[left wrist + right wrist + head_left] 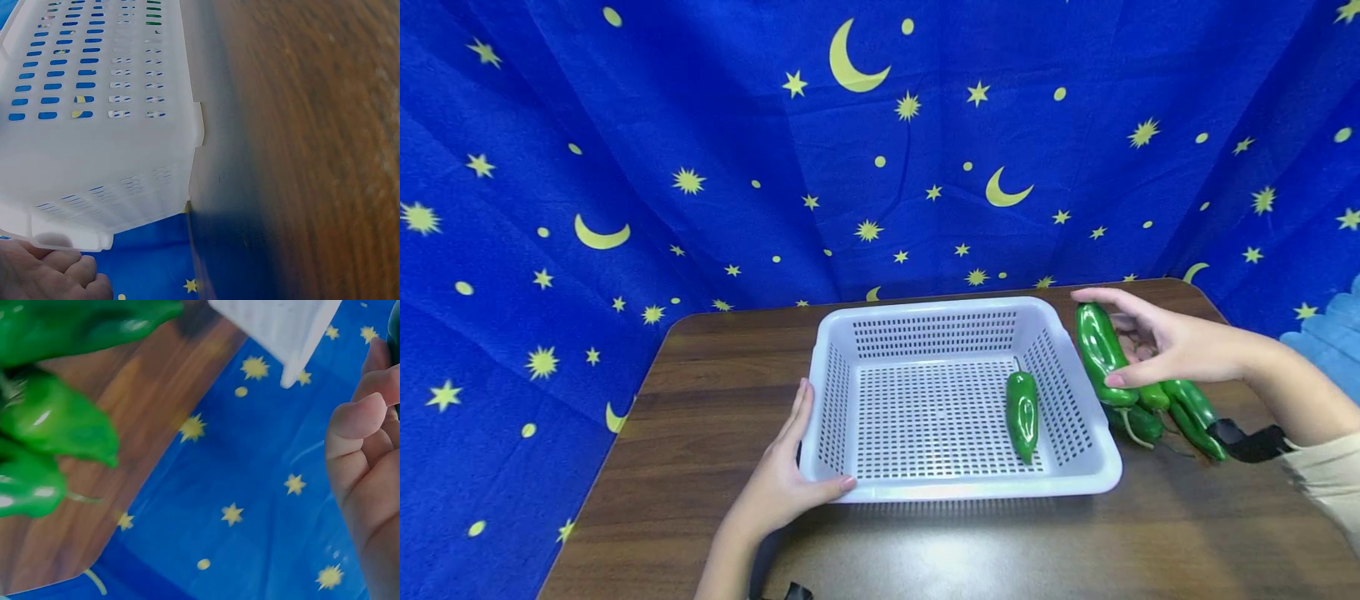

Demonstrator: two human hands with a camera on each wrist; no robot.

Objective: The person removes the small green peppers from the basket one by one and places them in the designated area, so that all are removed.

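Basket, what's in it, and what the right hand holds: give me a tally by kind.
White basket: 1
Green peppers: 2 (inside pepper, plus held pepper in the right hand)
Total: 3
Table peppers overlap, so they are left out.

A dark brown, wood-grained counter [700, 400] with rounded far corners carries everything, its surface showing a pale glare just in front of the white perforated basket [958, 492]. The basket stands directly on it, and just to the basket's right lies a cluster of glossy green peppers [1192, 402], some overlapping.
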